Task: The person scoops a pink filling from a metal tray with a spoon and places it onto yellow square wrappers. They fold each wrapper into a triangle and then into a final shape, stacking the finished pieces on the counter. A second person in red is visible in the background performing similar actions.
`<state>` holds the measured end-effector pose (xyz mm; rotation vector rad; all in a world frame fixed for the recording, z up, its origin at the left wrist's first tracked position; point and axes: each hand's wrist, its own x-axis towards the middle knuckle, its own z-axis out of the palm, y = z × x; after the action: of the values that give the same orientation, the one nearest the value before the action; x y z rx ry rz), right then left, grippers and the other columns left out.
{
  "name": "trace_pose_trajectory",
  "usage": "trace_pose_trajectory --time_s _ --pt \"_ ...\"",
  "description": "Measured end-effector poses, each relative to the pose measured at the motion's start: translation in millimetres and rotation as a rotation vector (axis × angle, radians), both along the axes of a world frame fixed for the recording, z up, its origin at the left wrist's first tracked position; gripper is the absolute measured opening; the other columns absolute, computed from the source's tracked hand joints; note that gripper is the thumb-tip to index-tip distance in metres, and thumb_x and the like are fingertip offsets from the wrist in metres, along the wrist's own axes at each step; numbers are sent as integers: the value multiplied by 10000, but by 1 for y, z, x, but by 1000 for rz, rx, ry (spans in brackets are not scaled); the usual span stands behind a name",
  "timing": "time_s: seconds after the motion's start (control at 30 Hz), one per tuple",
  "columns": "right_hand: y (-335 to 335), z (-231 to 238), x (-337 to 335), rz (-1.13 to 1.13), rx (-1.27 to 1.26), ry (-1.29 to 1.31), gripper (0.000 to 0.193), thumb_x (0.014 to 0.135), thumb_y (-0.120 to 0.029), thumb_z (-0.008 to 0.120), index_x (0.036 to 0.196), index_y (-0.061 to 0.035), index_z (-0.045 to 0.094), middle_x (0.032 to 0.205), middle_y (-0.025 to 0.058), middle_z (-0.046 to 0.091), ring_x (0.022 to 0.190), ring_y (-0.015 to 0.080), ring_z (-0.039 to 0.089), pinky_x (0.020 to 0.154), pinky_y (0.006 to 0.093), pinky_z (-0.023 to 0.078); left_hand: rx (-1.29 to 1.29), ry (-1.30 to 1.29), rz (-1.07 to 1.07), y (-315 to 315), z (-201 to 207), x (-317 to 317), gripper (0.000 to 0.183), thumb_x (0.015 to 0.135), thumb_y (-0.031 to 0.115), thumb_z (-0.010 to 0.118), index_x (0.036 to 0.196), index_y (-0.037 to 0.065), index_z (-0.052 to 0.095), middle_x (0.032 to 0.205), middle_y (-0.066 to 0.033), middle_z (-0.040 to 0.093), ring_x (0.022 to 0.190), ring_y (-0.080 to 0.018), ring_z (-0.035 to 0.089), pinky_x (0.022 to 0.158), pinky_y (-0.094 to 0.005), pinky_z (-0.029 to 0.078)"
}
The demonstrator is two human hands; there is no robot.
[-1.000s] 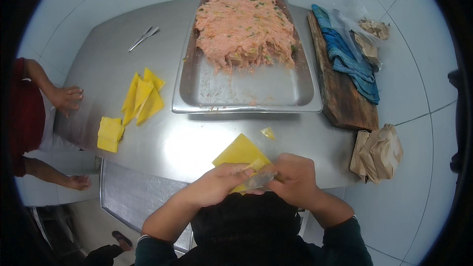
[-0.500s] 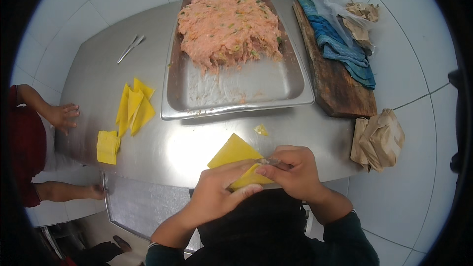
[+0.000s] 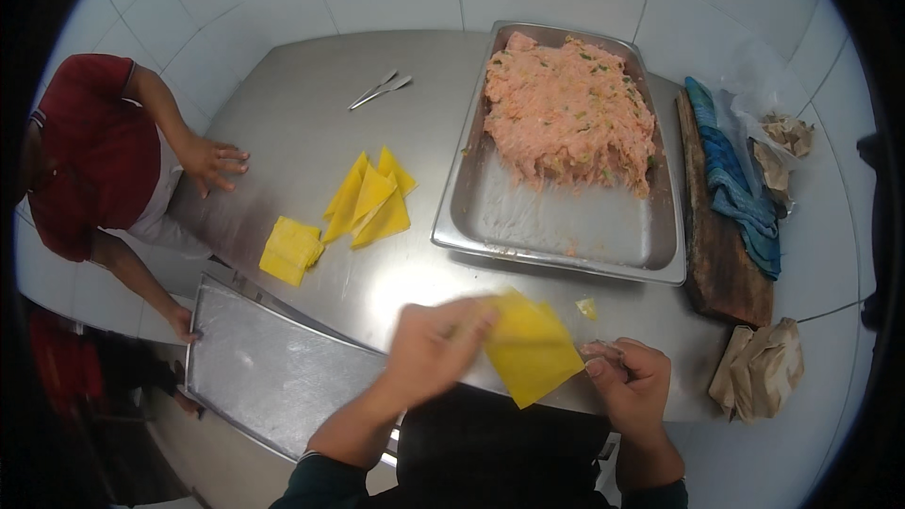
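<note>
Sheeting [image 3: 537, 358], yellow, thin, just nearside of tray [image 3: 537, 221], pinched at edge in left hand [image 3: 438, 339]. Pinched in right hand [image 3: 636, 382]: filmy scrap [image 3: 600, 352], kind unclear. Probably best held lightly, flat, to avoid tears. Versus half-second earlier: hands parted, sheeting spread, no longer bunched between both.

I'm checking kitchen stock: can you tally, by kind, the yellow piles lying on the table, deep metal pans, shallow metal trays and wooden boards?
Yellow piles: 2 (folded stack, spread bunch)
Deep metal pan: 1
Shallow metal tray: 1
Wooden board: 1
Total: 5
</note>
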<state>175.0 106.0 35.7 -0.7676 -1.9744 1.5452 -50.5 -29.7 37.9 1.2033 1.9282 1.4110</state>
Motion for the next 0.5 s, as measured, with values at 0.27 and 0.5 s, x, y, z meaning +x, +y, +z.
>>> trace_pose_trajectory --time_s 0.27,0.5 --pt "20 9 9 -148 26 -2 275 971 -103 653 1191 54 706 888 120 710 834 102 627 755 252 494 118 542 447 13 22 -42 267 946 99 681 1166 -52 676 1037 -190 730 998 -293 710 930 -354 514" --pt "94 32 -23 -191 598 -249 270 929 -60 643 1183 -24 727 792 159 649 739 278 654 695 360 491 -224 362 -476 26 -31 62 346 809 238 829 1065 33 716 1061 -147 696 986 -326 673 860 -389 547"
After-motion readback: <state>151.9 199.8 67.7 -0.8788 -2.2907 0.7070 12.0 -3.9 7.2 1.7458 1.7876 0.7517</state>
